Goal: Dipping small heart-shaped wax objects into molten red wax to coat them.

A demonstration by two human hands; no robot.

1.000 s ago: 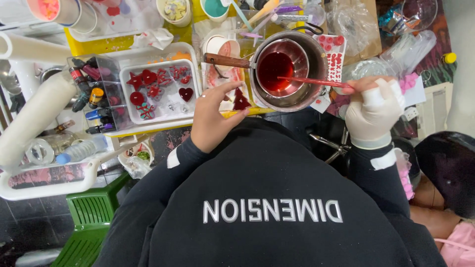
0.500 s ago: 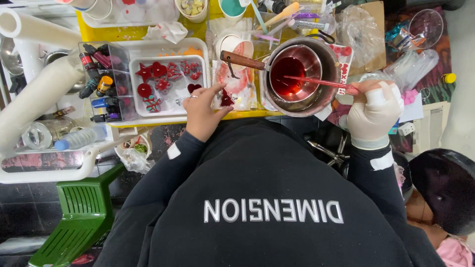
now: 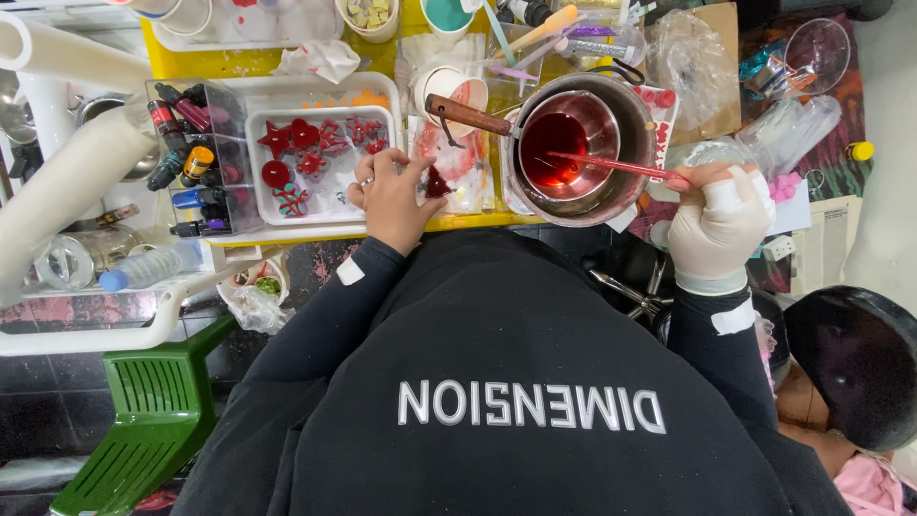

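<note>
Left hand (image 3: 390, 199) is bare, ring on one finger, resting at the front edge of the yellow surface (image 3: 229, 63). Its fingers pinch a small dark-red wax piece (image 3: 437, 183), held just above a stained plastic sheet (image 3: 457, 158), right beside the white tray.

Right hand (image 3: 718, 222) wears a whitish glove w/ tape on one finger. Fingers closed around the end of a thin red stick (image 3: 611, 165); the stick's far tip dips into red liquid (image 3: 556, 153) in a small steel pot (image 3: 573, 143), which sits inside a bigger steel bowl (image 3: 626, 186). The pot's wooden handle (image 3: 466, 116) points left, over the sheet.

White tray (image 3: 315, 162) holds red shapes: stars, hearts, a round one, plus a red-green striped piece. Left of it, a clear box of small dye bottles (image 3: 186, 158). Cups & jars line the far edge. White tubes (image 3: 67, 182) lie at far left; a green plastic stool (image 3: 158, 420) stands on the dark floor below. Another person's dark-haired head (image 3: 850, 363) shows at lower right.
</note>
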